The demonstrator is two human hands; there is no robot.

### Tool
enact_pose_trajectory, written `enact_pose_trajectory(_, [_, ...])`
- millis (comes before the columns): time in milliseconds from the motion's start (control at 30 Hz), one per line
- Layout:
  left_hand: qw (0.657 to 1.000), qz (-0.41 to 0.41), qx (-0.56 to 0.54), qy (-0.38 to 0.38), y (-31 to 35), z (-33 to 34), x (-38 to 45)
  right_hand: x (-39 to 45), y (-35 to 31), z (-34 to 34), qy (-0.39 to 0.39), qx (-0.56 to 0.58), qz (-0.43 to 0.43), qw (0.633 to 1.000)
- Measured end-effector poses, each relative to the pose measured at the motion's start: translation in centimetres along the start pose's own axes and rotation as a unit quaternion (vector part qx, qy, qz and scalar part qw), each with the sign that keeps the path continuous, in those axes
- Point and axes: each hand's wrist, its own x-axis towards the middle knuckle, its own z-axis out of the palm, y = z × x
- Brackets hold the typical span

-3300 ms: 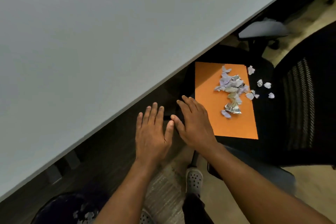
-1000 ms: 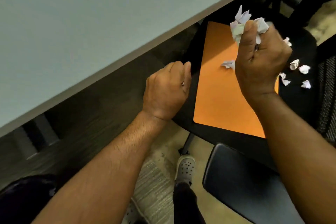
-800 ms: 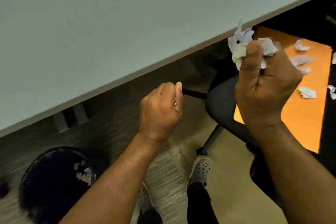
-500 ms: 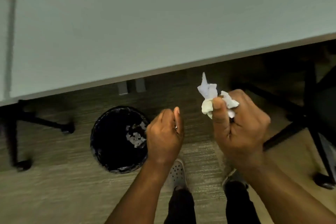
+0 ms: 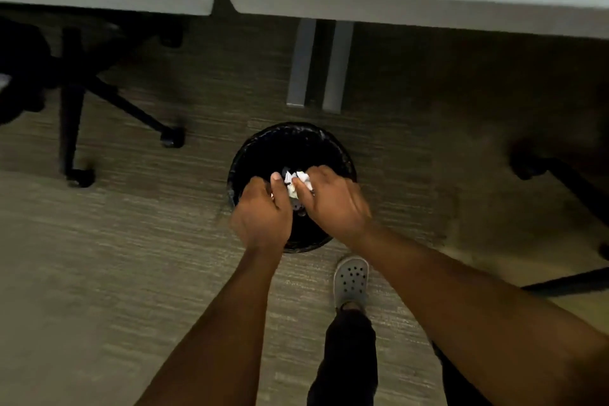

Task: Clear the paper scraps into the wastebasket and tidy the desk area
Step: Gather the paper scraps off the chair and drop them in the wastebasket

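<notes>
Below us, both our hands over the black wastebasket [image 5: 333, 145] on the carpet, right hand [image 5: 333, 204] grip grasping crumpled paper scraps [image 5: 298, 182], left hand [image 5: 262, 216] grip clenched, contents unclear.

The person has bare forearms, dark trousers [image 5: 349, 356] and a grey perforated clog [image 5: 351, 280] on one foot.

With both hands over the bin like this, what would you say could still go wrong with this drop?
1. The right hand holds its paper scraps over the wastebasket, but light crumpled bits might drift past the rim onto the carpet.
2. The left hand is closed beside the wad; what it holds is hidden, so small pieces could cling or drop late.
3. The shoe stands close to the wastebasket and could nudge it.
</notes>
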Motion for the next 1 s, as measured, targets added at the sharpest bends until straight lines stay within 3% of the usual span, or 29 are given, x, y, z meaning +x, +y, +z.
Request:
enact_pose_trajectory(133, [0.998, -0.022, -0.017, -0.047, -3.0, 2.0, 0.7, 1.9, 0.5, 3.1, -0.091, -0.024, 0.037, 0.995])
enact_pose_trajectory(300, [0.979, -0.025, 0.056, -0.193, -5.5, 3.8, -0.2, 2.7, 1.6, 4.9, -0.194, -0.048, 0.069, 0.977])
enact_pose_trajectory(500, [0.974, 0.003, 0.078, -0.211, -6.4, 3.6, -1.8, 2.1, 1.5, 4.7, -0.172, -0.124, 0.044, 0.976])
enact_pose_trajectory(1000, [0.967, 0.082, 0.088, -0.226, -0.8, 0.3, -4.3, -3.3, 2.5, -2.2, -0.137, -0.095, 0.053, 0.985])
